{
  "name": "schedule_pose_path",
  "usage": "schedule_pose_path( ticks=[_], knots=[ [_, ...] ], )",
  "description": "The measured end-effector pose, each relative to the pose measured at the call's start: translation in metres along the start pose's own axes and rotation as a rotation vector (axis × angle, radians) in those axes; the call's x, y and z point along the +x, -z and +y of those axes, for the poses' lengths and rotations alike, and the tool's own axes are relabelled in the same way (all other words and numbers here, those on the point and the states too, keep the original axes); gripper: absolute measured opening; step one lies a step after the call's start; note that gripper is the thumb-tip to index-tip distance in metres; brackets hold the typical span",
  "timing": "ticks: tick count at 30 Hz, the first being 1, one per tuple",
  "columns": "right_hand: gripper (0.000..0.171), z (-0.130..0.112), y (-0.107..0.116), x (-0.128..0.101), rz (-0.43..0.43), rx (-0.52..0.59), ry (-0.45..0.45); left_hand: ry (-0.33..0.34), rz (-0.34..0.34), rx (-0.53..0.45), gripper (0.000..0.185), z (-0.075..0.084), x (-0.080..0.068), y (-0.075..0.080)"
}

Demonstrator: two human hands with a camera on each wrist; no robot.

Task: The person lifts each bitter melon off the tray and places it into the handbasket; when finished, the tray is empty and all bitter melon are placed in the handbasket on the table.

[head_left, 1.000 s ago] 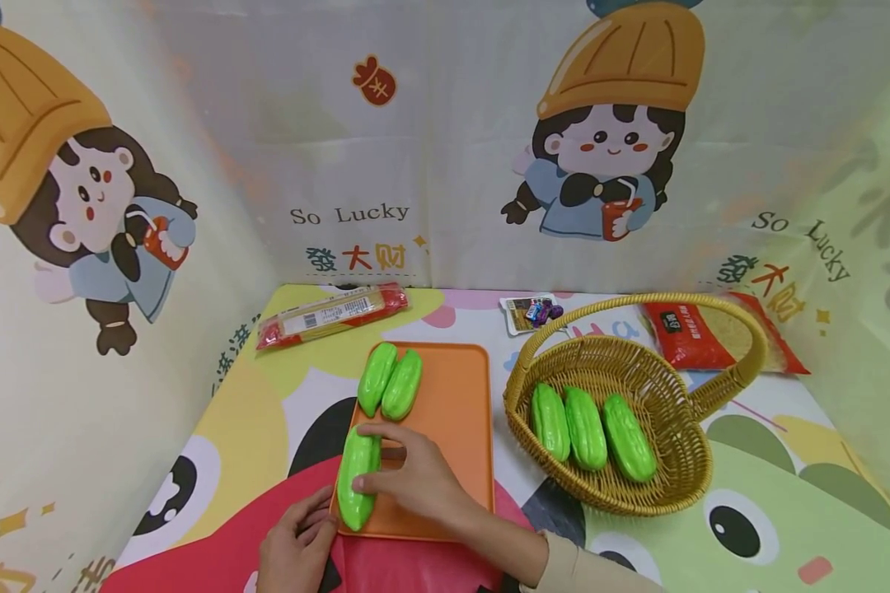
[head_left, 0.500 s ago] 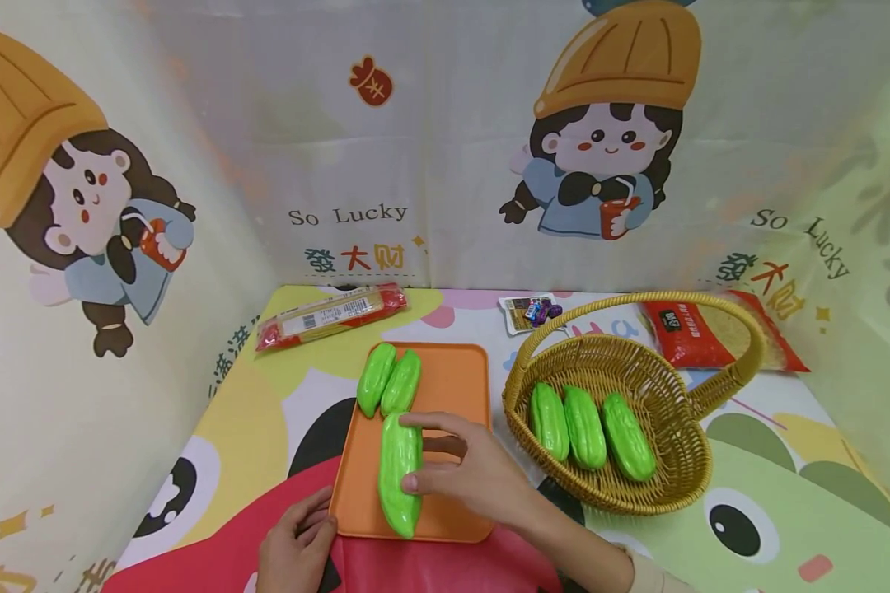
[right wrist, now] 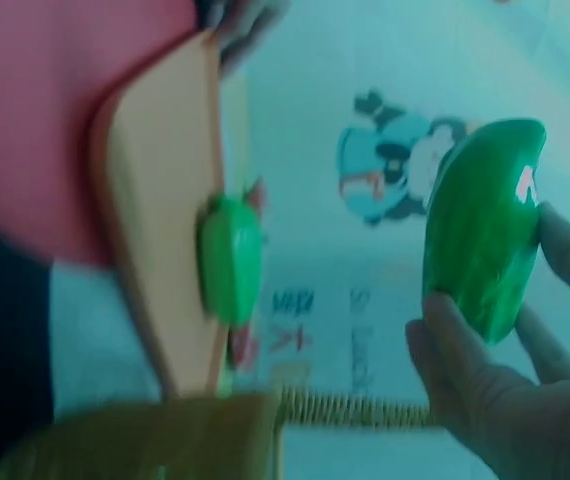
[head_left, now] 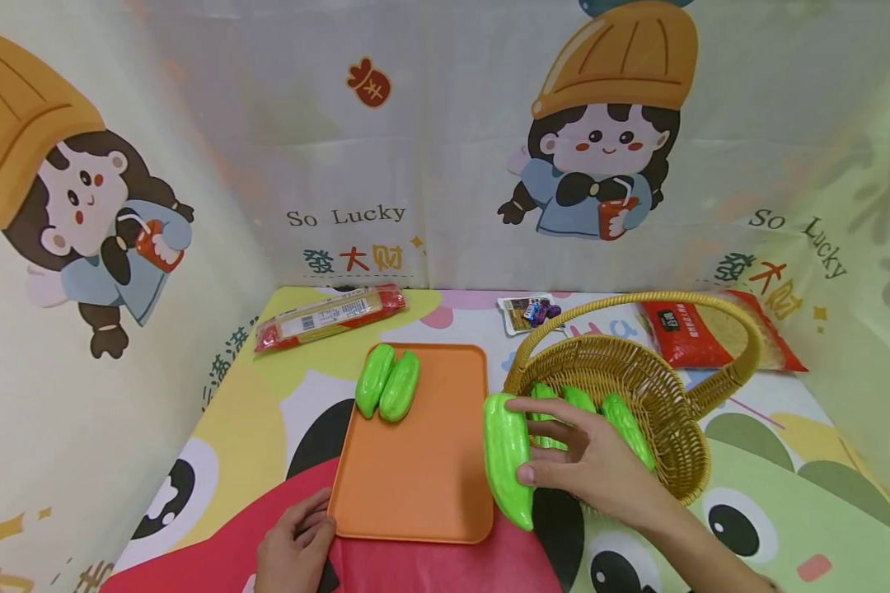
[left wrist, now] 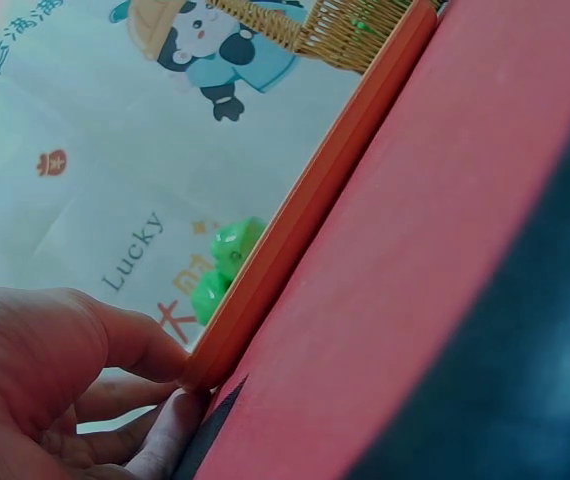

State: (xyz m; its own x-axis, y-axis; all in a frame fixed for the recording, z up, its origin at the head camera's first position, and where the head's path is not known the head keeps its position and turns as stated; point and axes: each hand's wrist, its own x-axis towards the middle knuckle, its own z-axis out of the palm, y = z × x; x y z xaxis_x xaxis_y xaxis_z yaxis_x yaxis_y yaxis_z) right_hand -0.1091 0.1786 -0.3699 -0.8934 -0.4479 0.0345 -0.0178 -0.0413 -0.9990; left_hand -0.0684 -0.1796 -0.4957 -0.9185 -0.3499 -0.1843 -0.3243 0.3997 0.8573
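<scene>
My right hand (head_left: 601, 461) pinches a glossy green ridged toy vegetable (head_left: 508, 461), shaped like a plump cucumber, between thumb and fingers. In the head view it hangs between the tray's right edge and the basket, overlapping the basket's left side. The right wrist view shows the same vegetable (right wrist: 485, 225) tilted in the fingertips. My left hand (head_left: 297, 543) grips the front left corner of the orange tray (head_left: 415, 494). Two more green vegetables (head_left: 399, 387) lie side by side at the tray's back left. Inside the wicker basket (head_left: 686, 428) are three others, partly hidden by my right hand.
A long red-and-clear packet (head_left: 330, 319) lies behind the tray at the left. Small wrapped sweets (head_left: 541, 313) rest on a flat packet at the back. Behind the basket lies a red bag (head_left: 690, 333). The basket's tall handle (head_left: 638, 301) arches over it.
My right hand has lifted the front green vegetable off the tray's left side and carried it rightward, past the tray's edge to the basket. My left hand has stayed at the tray corner.
</scene>
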Motion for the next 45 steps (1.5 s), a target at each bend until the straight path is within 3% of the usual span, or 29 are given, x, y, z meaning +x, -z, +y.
schedule_pose_path(
  ticks=[9,20,27,45],
  knots=[
    [0.061,-0.002,0.050,-0.019,0.088,-0.231,0.025,-0.001,0.012,-0.003,0.039,0.001,-0.001,0.001],
    [0.060,0.023,0.102,-0.008,0.141,-0.439,-0.063,-0.023,0.010,-0.009,0.037,0.002,-0.001,0.001],
    [0.060,0.037,0.110,-0.002,0.151,-0.529,-0.126,-0.026,0.007,-0.017,0.037,0.001,-0.001,0.001],
    [0.060,0.044,0.111,0.004,0.124,-0.607,-0.110,-0.012,0.003,-0.010,0.038,0.001,-0.001,0.001]
  ],
)
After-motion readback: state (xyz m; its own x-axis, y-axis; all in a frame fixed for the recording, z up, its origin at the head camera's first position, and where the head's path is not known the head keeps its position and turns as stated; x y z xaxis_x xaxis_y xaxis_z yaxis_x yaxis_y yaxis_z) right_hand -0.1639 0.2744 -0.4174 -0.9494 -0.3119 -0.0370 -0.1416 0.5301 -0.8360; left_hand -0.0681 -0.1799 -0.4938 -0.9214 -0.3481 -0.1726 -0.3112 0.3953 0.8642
